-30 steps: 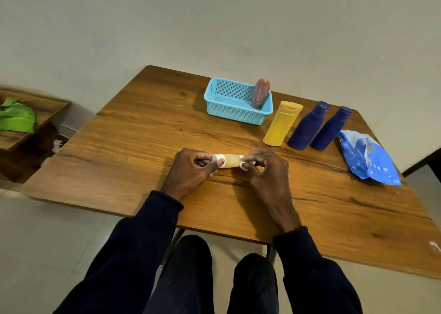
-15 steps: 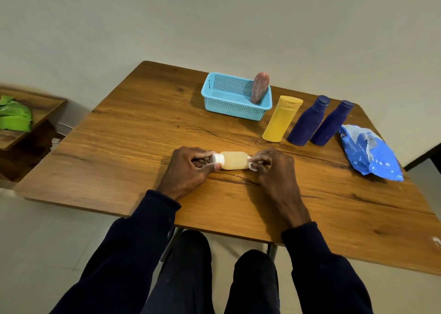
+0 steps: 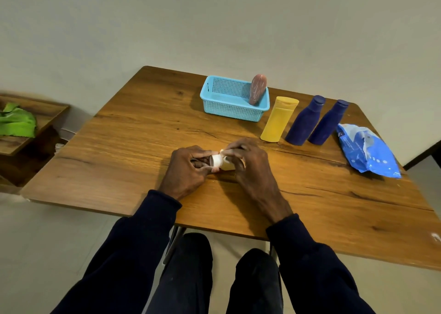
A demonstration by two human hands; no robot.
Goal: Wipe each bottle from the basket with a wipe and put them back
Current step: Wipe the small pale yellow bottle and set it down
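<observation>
A small pale-yellow bottle (image 3: 226, 165) with a white cap lies on its side near the middle of the wooden table (image 3: 119, 146). My left hand (image 3: 188, 170) grips its capped end. My right hand (image 3: 248, 163) curls over the bottle's body with a bit of white wipe (image 3: 222, 151) showing at the fingertips. A light-blue basket (image 3: 229, 108) stands at the back with a pink bottle (image 3: 257, 89) leaning inside it. Right of the basket stand a yellow bottle (image 3: 278, 120) and two dark-blue bottles (image 3: 304, 122) (image 3: 328, 124).
A blue pack of wipes (image 3: 367, 151) lies at the table's right side. A low wooden shelf (image 3: 47, 113) with a green cloth (image 3: 16, 122) stands to the left, below table height. My legs are under the near table edge.
My right hand has slid left along the small bottle and now covers most of its body. The left hand has kept hold of the cap end.
</observation>
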